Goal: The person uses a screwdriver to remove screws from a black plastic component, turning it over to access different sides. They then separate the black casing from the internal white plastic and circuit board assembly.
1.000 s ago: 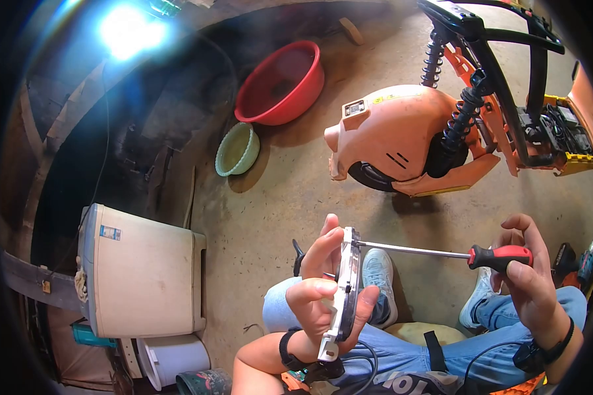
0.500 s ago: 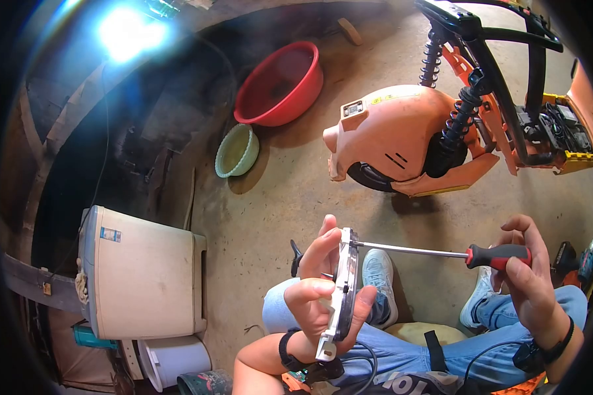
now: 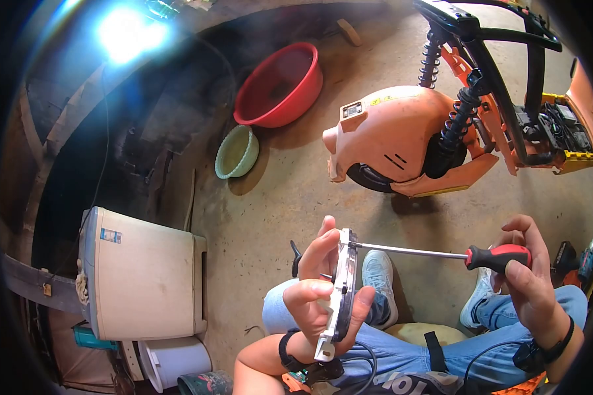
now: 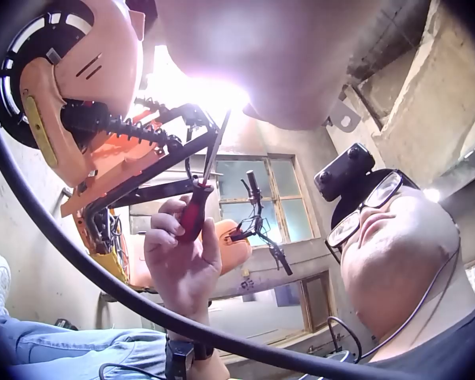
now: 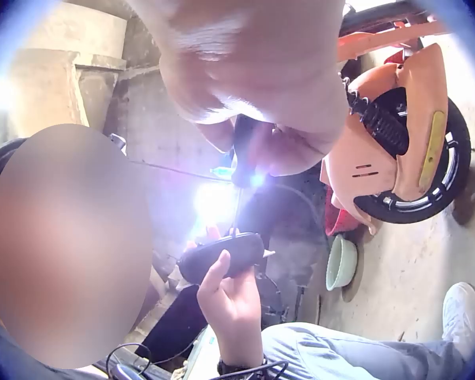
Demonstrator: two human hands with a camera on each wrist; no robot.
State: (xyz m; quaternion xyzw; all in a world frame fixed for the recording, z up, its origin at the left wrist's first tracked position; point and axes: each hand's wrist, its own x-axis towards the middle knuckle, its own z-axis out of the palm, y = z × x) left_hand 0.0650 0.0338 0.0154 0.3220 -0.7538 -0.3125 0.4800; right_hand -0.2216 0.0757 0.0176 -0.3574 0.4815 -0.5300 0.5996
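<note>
- Scooter (image 3: 402, 138) is on its side on the concrete floor past the person's knees, and it hasn't budged in the last second.
- Same goes for the white box (image 3: 145, 273) on the left, the red basin (image 3: 280, 82) and the green bowl (image 3: 237, 150). All sitting where they were.
- Left hand (image 3: 316, 296) is wrapped round the panel (image 3: 346, 266), thumb on the near face and fingers behind. It holds it edge-on and upright over the lap. The grip looks the same as a second ago, maybe sunk a hair.
- Right hand (image 3: 530, 283) is closed on the red-and-black handle, out to the right and well apart from the left hand.
- Screwdriver (image 3: 435, 253) lies nearly level between the hands, tip touching the panel's top end. The handle has crept a touch toward the panel and its red/black showed differently half a second back, so my guess is it's turning in place.
- Can't see the screw itself, too small. The tip hasn't left that spot, though.
</note>
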